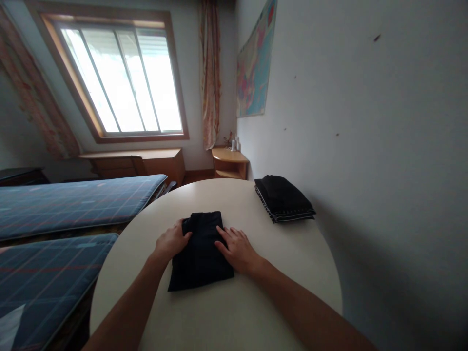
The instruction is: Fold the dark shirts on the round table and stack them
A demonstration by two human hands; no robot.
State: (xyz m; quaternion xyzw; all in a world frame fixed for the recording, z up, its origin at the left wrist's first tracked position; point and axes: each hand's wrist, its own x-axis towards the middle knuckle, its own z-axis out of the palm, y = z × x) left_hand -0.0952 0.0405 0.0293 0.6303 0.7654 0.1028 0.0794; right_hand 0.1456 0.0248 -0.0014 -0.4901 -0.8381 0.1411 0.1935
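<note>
A folded dark navy garment (204,253) lies flat on the round white table (197,317); its exact kind does not show. At its left edge is my left hand (171,242), thumb on top of the cloth and the other fingers at the edge, partly hidden. My right hand (237,248) rests along the garment's right side, fingers spread and thumb apart, touching the cloth from above. Farther back on the right, a stack of folded black clothes (283,197) sits by the table's edge, apart from both hands.
Two beds with blue plaid mattresses (73,204) stand left of the table. The white wall (365,195) runs close along the right. Behind the table are a wooden desk (146,155) under the window and a small corner shelf (230,156) with small items.
</note>
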